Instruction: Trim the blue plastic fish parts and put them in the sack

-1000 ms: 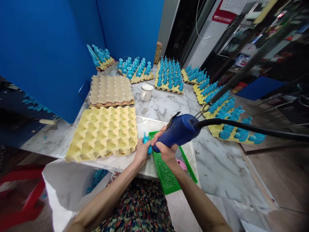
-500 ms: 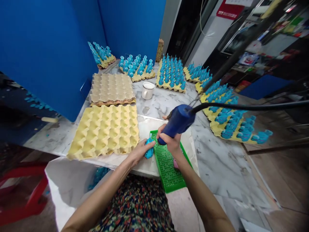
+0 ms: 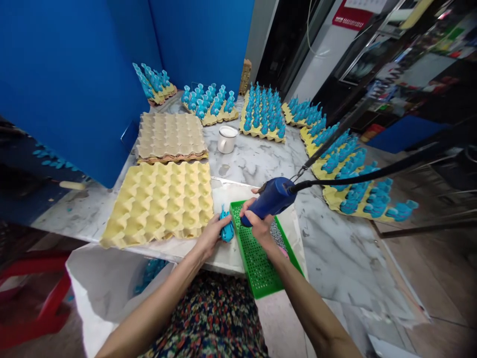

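My left hand (image 3: pixel 210 236) grips a small blue moulded figure (image 3: pixel 226 227) against the white sheet on the marble table. My right hand (image 3: pixel 259 223) is wrapped around the handle of a blue hot glue gun (image 3: pixel 272 198), whose black cord (image 3: pixel 357 174) runs off to the right. The gun's tip is turned away from the figure, and the two are close but apart. Just under my right hand lies a green perforated tray (image 3: pixel 257 261), with grey granules (image 3: pixel 278 234) and a bit of pink beside it.
A yellow egg tray (image 3: pixel 156 204) lies left of my hands, with stacked cardboard trays (image 3: pixel 171 136) behind it. A white mug (image 3: pixel 226 139) and several trays of blue figures ring the far table. Blue partitions (image 3: pixel 74 74) stand left; a white sack (image 3: pixel 104 288) hangs below the edge.
The glue gun now sits lower and closer to my right hand's side of the green tray. The blue figure stands more upright in my left hand, and the view has shifted slightly.
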`<state>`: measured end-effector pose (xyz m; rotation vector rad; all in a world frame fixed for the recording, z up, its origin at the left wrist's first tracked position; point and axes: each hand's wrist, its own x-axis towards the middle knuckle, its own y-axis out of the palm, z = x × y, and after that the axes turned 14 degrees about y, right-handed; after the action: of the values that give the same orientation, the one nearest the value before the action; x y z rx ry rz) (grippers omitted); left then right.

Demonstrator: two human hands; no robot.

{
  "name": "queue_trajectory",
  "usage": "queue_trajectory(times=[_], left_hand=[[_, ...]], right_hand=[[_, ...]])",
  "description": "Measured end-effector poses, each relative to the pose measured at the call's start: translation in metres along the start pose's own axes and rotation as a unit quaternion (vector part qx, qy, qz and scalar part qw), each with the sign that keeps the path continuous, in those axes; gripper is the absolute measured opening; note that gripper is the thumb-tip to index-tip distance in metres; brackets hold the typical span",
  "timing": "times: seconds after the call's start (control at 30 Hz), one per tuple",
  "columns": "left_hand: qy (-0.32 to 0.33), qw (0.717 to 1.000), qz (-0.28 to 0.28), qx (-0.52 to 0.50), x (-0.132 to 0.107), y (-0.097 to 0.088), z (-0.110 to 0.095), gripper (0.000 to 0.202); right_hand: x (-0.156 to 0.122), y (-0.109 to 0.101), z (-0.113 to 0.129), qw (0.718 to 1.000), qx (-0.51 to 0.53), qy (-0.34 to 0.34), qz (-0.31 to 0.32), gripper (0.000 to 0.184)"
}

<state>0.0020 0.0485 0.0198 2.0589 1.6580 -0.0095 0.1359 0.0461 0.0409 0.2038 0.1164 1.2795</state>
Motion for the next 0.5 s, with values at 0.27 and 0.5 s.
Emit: queue_trajectory(times=[0.27,0.5], left_hand=[[-0.011,0.999,-0.032,-0.016,-0.004,0.007,-0.001,0.04],[0.006,0.997,-0.063,-0.039,0.001,0.017,0.009,0.033]], right_hand=[[-0.011,0.004,0.03,0.998,-0.019,-0.058,-0.027,0.023],[-0.029,0.011,0.045,0.993,-0.002,-0.065,0.098,0.009]])
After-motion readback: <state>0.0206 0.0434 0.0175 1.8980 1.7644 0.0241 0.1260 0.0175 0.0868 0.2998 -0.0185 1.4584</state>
